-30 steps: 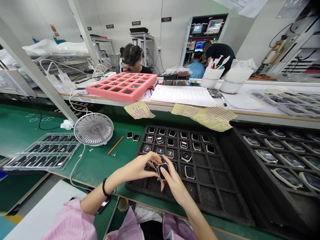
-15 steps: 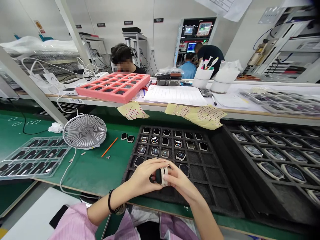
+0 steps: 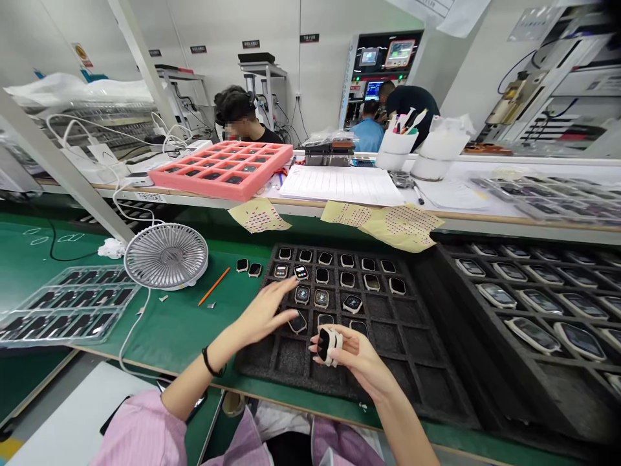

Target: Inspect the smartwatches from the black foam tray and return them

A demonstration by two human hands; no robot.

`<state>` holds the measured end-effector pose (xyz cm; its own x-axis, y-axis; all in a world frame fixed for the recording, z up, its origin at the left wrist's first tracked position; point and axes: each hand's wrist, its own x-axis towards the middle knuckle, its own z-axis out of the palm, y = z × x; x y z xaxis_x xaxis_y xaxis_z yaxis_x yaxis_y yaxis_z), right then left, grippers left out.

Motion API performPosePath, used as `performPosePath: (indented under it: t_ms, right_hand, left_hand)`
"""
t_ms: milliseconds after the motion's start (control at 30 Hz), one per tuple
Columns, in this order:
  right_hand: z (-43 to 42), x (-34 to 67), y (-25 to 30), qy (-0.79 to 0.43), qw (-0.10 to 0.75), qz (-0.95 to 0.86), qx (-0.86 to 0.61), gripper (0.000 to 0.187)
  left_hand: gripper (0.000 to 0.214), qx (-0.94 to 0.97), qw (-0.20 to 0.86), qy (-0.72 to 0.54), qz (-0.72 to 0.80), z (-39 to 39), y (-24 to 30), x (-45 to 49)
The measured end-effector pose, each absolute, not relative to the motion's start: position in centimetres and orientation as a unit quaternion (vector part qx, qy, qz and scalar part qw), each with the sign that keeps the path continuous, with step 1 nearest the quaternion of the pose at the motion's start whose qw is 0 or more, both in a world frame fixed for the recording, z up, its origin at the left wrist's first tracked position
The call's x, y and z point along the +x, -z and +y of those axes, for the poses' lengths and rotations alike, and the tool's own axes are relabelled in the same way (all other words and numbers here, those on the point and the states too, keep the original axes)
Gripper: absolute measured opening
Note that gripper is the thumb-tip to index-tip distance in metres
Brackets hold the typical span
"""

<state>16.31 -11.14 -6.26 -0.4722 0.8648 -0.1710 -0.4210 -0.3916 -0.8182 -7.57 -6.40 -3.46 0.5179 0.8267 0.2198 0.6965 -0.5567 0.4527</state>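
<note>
My right hand [image 3: 356, 356] grips a pair of stacked smartwatches [image 3: 328, 346], without straps, with a dark screen facing left. It is held above the front of a black foam tray [image 3: 295, 362]. My left hand [image 3: 266, 312] is stretched over the tray's left side, fingers extended and thumb apart, holding nothing. Its fingertips reach the edge of a smartwatch with a lit screen [image 3: 301, 272]; whether they touch it I cannot tell. The thumb lies by a dark-screened smartwatch [image 3: 297, 321]. My left hand hides part of the left column.
A second black tray of watches [image 3: 536, 336] stands on the right. To the left are a round grey fan [image 3: 166, 255], an orange pencil [image 3: 214, 287], two loose watches [image 3: 248, 266] and a clear tray [image 3: 68, 304]. A pink foam tray [image 3: 220, 171] sits on the shelf, with people beyond.
My left hand has come away from the stacked watches and moved left and up over the tray, opening out. My right hand keeps hold of the stack.
</note>
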Motion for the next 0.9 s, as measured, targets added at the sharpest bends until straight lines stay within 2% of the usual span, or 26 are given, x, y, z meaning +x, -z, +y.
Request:
performPosePath:
  t_ms: [67, 267, 500, 733, 900]
  right_hand:
    - [-11.2, 16.7, 6.6, -0.776, 0.427, -0.352, -0.303, 0.044]
    - [-11.3, 17.8, 7.1, -0.757, 0.460, -0.343, -0.313, 0.042]
    - [-11.5, 19.1, 7.2, -0.748, 0.485, -0.322, -0.320, 0.040]
    - [-12.3, 19.8, 6.8, -0.737, 0.491, -0.322, -0.336, 0.039]
    - [-12.2, 20.2, 7.3, -0.731, 0.499, -0.311, -0.345, 0.043]
  left_hand:
    - [0.056, 0.848, 0.121, -0.169, 0.487, -5.0, 4.5, -8.9]
    - [0.059, 0.869, 0.036, -0.075, 0.489, -5.1, 6.6, -11.2]
    - [0.050, 0.853, -0.021, -0.115, 0.508, -5.6, 5.2, -11.3]
    - [0.053, 0.885, -0.029, -0.075, 0.458, -2.6, 6.9, -6.8]
    - [0.051, 0.896, -0.035, -0.065, 0.437, -3.1, 7.1, -7.2]
